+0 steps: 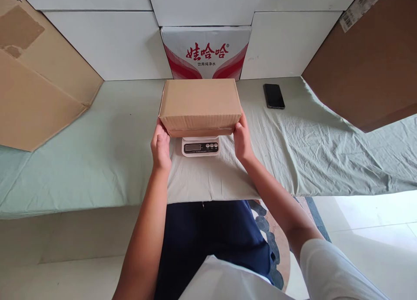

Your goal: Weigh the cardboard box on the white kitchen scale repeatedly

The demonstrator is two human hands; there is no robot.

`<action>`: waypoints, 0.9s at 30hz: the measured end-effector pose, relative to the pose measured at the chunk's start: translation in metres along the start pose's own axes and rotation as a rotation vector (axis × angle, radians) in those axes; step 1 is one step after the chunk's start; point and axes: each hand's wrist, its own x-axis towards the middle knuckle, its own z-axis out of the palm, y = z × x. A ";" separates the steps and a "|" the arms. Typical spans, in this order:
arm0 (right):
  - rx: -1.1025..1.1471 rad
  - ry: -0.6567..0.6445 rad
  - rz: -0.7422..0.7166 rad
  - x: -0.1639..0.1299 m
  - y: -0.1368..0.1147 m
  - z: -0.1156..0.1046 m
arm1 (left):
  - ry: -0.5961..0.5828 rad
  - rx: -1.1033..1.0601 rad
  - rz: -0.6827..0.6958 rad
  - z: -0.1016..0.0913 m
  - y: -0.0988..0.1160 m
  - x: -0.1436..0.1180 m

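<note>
While you sat at the near edge of the table, your left hand [160, 147] pressed flat against the left end of the cardboard box [200, 105] and your right hand [243, 140] pressed against its right end, so the box was clamped between your two palms with the fingers wrapped onto its sides. That closed brown box sat over the small white kitchen scale [200, 146], covering the platform; only the scale's near strip with its display and buttons showed below the box's near edge. Whether the box rested with its full weight on the scale or was held just above it, the view did not let you tell, and the display was too small to read. Both lay in the middle of the table, on a wrinkled pale green cloth [325, 152] that hung over the near edge. Just beyond the box, touching or nearly touching its far side, a white carton with red lettering [206, 52] stood against stacked white boxes [107, 44]. To the far right of the box, well apart from it, a black phone [274, 96] lay face up on the cloth. A large flattened cardboard sheet [35, 83] leaned at the left, and a darker brown cardboard panel [371, 70] leaned at the right.
</note>
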 end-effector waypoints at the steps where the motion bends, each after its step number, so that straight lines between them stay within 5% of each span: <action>1: 0.014 -0.006 -0.009 -0.001 -0.002 0.003 | 0.002 0.018 0.000 0.001 0.000 0.000; 7: -0.005 -0.077 -0.080 0.002 -0.017 0.015 | -0.074 0.040 0.061 0.002 0.004 0.013; 13: -0.071 -0.056 -0.119 0.072 -0.003 0.017 | -0.100 0.036 0.120 0.000 0.000 0.075; 20: -0.087 0.046 -0.151 0.145 0.037 0.032 | -0.020 0.041 0.050 0.013 -0.056 0.153; 27: -0.069 0.122 -0.123 0.158 0.068 0.027 | 0.003 0.015 -0.077 0.017 -0.101 0.151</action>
